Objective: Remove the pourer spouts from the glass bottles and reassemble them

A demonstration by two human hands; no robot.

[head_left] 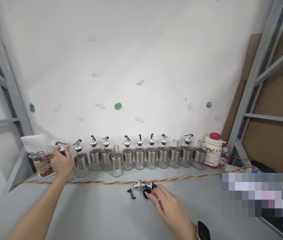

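At the left end of a bottle row, my left hand point(62, 162) is closed around the top of a glass oil bottle, near its silver and black pourer spout point(60, 145); the hand hides most of that bottle. My right hand point(167, 205) is low over the grey tabletop point(101, 210), fingers pinched on a loose pourer spout point(150, 185) with black parts. Beside it lie another silver pourer spout point(138, 184) and a small black lever piece point(131, 193). In the row, glass bottles with steel bands point(139, 155) mostly carry pourers; three have bare necks, such as this bottle point(117, 161).
A red-yellow twisted wire point(93, 182) runs across the table before the bottles. A drink cup point(41, 165) stands far left, a cream jar with red lid point(211, 151) at the right. Grey metal posts point(8, 73) flank the white wall point(156, 60). A blurred-out patch covers the right side.
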